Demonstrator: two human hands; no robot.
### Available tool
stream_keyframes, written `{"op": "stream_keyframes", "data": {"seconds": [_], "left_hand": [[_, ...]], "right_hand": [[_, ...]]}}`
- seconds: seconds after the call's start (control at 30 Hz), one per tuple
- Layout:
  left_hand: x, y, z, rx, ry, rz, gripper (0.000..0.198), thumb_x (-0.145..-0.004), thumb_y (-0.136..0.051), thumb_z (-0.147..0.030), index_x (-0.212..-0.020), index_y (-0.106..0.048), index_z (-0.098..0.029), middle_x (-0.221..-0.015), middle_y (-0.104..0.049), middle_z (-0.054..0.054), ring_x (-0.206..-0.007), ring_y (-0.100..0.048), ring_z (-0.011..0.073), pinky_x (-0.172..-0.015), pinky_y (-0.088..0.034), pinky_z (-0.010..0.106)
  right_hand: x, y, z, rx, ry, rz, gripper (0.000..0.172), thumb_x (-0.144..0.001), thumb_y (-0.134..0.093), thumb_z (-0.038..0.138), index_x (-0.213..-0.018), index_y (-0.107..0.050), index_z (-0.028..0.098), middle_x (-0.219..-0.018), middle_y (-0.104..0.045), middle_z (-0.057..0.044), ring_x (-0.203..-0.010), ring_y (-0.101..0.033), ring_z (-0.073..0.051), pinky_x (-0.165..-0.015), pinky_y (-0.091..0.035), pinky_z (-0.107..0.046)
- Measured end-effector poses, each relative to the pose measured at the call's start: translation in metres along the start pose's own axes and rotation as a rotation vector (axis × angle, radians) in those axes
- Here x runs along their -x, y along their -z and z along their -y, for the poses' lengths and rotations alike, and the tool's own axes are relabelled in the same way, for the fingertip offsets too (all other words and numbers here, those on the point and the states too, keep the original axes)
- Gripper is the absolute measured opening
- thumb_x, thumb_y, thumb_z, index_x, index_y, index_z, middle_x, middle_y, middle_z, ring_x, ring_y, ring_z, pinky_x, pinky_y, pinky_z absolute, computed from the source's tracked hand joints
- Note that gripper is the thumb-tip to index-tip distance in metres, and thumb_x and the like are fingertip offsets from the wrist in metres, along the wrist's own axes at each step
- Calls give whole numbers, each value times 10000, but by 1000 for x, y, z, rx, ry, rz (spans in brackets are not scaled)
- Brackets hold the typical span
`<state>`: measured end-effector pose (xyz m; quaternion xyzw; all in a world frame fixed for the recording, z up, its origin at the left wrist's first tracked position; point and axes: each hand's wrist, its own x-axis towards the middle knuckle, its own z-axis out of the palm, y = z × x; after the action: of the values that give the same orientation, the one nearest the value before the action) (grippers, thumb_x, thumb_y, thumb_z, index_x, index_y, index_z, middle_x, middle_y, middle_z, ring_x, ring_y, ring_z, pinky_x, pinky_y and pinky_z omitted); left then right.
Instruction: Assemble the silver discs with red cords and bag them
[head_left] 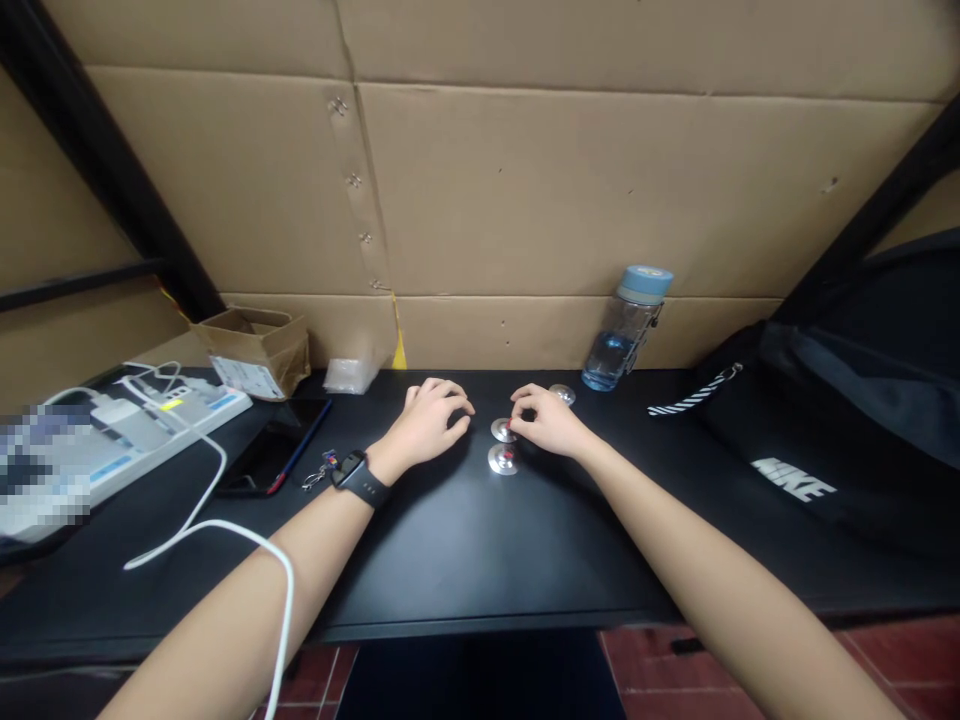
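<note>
Three small silver finger cymbals lie in the middle of the black table. My right hand [553, 422] has thumb and index finger pinched at the red loop of the middle finger cymbal [500, 432]. Just in front of it, the nearest finger cymbal [501, 462] rests on the table, with a red bit at its centre. Behind my right hand, a third finger cymbal [564, 394] is partly hidden. My left hand [429, 425] hovers or rests to the left of the cymbals, its fingers loosely curved and apart with nothing in them. A dark watch [358, 478] is on that wrist.
At the left are a white power strip [210, 408] with cables, a phone [274, 450], a keyring charm [321, 472], an opened cardboard box [259, 350] and a clear plastic packet [349, 375]. A water bottle [621, 335] and black bag [847, 420] stand right. Cardboard [525, 200] lines the back.
</note>
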<state>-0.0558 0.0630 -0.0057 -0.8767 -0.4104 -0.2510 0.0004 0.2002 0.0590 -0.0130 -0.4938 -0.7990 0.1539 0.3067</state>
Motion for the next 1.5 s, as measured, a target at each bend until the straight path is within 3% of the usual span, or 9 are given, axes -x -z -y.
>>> {"op": "stream_keyframes", "data": {"seconds": [0.13, 0.27, 0.4, 0.53, 0.7, 0.77, 0.87, 1.17, 1.5], "left_hand": [[0, 7, -8, 40, -52, 31, 155, -921, -588, -318, -996, -718, -278, -1134, -685, 36, -1136, -531, 268, -911, -373, 445], [4, 9, -33, 95, -192, 74, 183, -934, -590, -306, -1076, -705, -301, -1112, -698, 29, -1132, -552, 245, -925, -394, 413], [3, 10, -39, 60, -242, 94, 190, -928, -597, -304, -1087, -701, -296, -1098, -711, 28, -1078, -614, 233, -897, -435, 380], [-2, 27, 2, -46, 52, -87, 241, -940, -509, -223, -1103, -684, -251, -1085, -734, 47, -990, -672, 220, -883, -479, 345], [7, 56, 78, -208, 564, -460, 271, -896, -577, -302, -1148, -630, -219, -1080, -745, 78, -1019, -677, 264, -878, -483, 350], [15, 62, 101, -182, 675, -473, 362, -865, -622, -353, -1205, -598, -233, -1066, -758, 55, -1006, -686, 266, -872, -486, 350], [23, 62, 125, -73, 759, -364, 363, -823, -660, -334, -1176, -616, -258, -991, -779, 19, -1004, -697, 254, -878, -480, 336], [24, 52, 129, -56, 855, -359, 365, -850, -642, -472, -1154, -643, -271, -1055, -782, 49, -1127, -663, 317, -961, -407, 432], [29, 58, 133, 15, 866, -481, 309, -862, -641, -336, -1153, -663, -235, -995, -772, 56, -1063, -669, 244, -964, -409, 378]], "right_hand": [[2, 5, 0, 51, 58, -10, 50, -767, -698, 229, -768, -655, 205, -1006, -634, -57, -938, -617, -221, -908, -469, -395], [4, 9, 1, 56, 163, -5, 296, -755, -733, 254, -1029, -626, 223, -1053, -628, -66, -972, -600, -238, -889, -485, -395], [4, 8, 0, 61, 211, 39, 305, -790, -708, 236, -1089, -650, 228, -1133, -624, -87, -1076, -598, -259, -973, -474, -432], [4, 8, -1, 53, 195, 70, 251, -819, -694, 238, -1069, -679, 226, -1153, -622, -96, -1093, -606, -261, -1007, -467, -457], [4, 11, 0, 48, 176, 64, 273, -814, -697, 227, -1086, -688, 235, -1162, -629, -100, -1098, -611, -269, -995, -478, -473], [4, 11, 1, 50, 174, 66, 270, -824, -691, 239, -1094, -688, 234, -1159, -630, -100, -1101, -613, -269, -993, -481, -472], [4, 10, 0, 57, 178, 75, 278, -824, -690, 236, -1102, -686, 233, -1165, -628, -102, -1108, -611, -271, -999, -480, -471], [3, 8, -4, 43, 185, 71, 280, -811, -700, 237, -1091, -690, 233, -1169, -628, -101, -1104, -618, -266, -1017, -472, -466], [3, 8, -1, 103, 178, 96, 270, -843, -671, 261, -1109, -668, 216, -1181, -624, -114, -1102, -616, -271, -997, -485, -455]]}}
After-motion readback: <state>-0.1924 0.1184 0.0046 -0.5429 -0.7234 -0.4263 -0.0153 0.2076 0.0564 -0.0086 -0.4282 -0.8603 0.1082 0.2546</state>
